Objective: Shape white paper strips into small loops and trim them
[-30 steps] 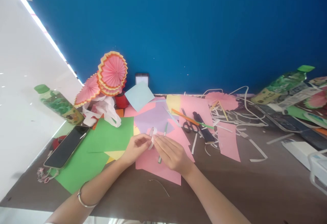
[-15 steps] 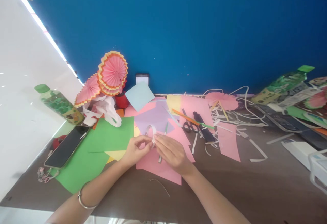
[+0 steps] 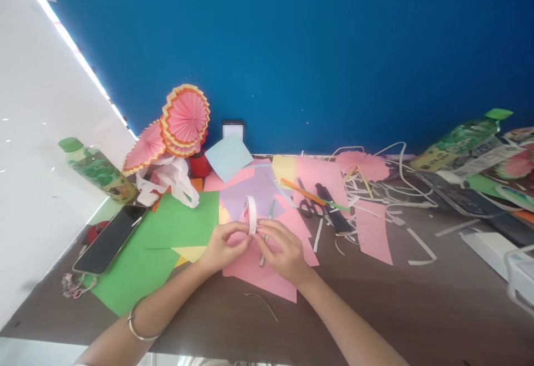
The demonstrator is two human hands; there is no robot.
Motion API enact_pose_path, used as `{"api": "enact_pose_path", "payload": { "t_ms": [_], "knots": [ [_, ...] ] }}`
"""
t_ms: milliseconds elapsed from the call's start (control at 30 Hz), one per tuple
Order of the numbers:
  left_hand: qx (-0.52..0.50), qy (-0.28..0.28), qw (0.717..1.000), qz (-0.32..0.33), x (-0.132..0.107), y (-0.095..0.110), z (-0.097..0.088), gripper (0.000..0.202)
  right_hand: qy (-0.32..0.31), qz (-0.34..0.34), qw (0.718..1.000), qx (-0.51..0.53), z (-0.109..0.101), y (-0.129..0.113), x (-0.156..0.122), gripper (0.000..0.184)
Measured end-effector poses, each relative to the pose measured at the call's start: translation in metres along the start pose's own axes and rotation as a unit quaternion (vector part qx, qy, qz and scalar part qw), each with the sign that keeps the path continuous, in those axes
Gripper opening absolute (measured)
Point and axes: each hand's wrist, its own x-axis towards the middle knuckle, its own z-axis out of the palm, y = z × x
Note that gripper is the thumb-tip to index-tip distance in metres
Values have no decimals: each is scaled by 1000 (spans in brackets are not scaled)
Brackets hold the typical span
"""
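Note:
A white roll of tape (image 3: 252, 214) stands upright on its edge between my hands, with red print on its inner side. My left hand (image 3: 223, 246) pinches the roll's lower left part between thumb and fingers. From the other side, my right hand (image 3: 286, 248) brings its thumb and fingertips to the roll's lower edge, close to the left fingertips. Beneath the hands lie a sheet of pink paper (image 3: 267, 282) and a sheet of purple paper (image 3: 240, 196). A thin green-and-grey stick-like piece (image 3: 272, 209) passes partly behind the right fingers.
Scissors (image 3: 311, 208), a black cutter-like tool (image 3: 334, 210) and paper strips lie to the right. Green paper (image 3: 187, 221), a phone (image 3: 109, 239) and a bottle (image 3: 98, 171) are on the left. Pleated paper rosettes (image 3: 187, 118) lean at the back. Another bottle (image 3: 463, 138) stands far right.
The tape roll has turned and shows more of its white outer band. My right fingers have lowered from its side to its lower edge and spread slightly.

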Motion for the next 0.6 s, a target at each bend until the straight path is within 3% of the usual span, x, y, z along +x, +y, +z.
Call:
{"api": "enact_pose_path", "payload": {
  "t_ms": [200, 300, 400, 433, 500, 600],
  "knots": [
    [-4, -2, 1000, -6, 1, -1, -3, 13, -22, -13, 1000, -4, 2, 0, -1, 19],
    [0, -11, 1000, -26, 2, 2, -3, 15, -70, -79, 994, -38, 1, 5, 2, 23],
    [-1, -8, 999, -50, 3, 2, -1, 17, -108, -126, 976, -139, -13, 22, 9, 20],
    [0, -1, 999, -52, 3, 1, -1, 17, -94, -95, 970, -202, -21, 30, 12, 17],
    [6, 13, 999, -45, 4, -2, -3, 17, -83, 58, 931, -351, -40, 46, 18, 17],
    [8, 15, 999, -29, 7, -7, -10, 15, -148, 271, 803, -509, -69, 64, 22, 24]
  ]
}}
